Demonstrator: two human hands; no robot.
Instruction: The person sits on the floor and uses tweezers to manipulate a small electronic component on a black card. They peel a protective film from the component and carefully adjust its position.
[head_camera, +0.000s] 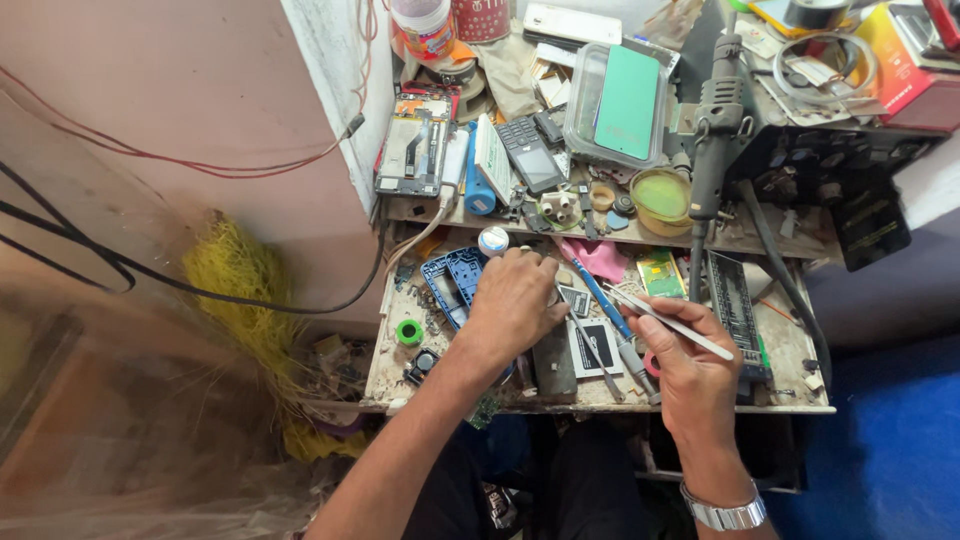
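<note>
My left hand (512, 305) rests knuckles-up on the cluttered workbench (600, 395), fingers curled over small parts beside a blue plastic phone frame (452, 283). What lies under its fingers is hidden. My right hand (685, 360), with a metal watch on the wrist, pinches a pair of metal tweezers (668, 322) whose tips point up and left toward the left hand. A blue-handled tool (600, 298) and a dark flat phone part (553, 362) lie between the two hands.
A raised shelf (600, 232) behind holds an opened phone (413, 150), a keypad phone (528, 152), a clear lidded box (617, 105), a yellow round tin (662, 197) and a hot-air handle (715, 120). A green tape roll (408, 332) and a circuit board (735, 310) lie on the bench. Cables hang left.
</note>
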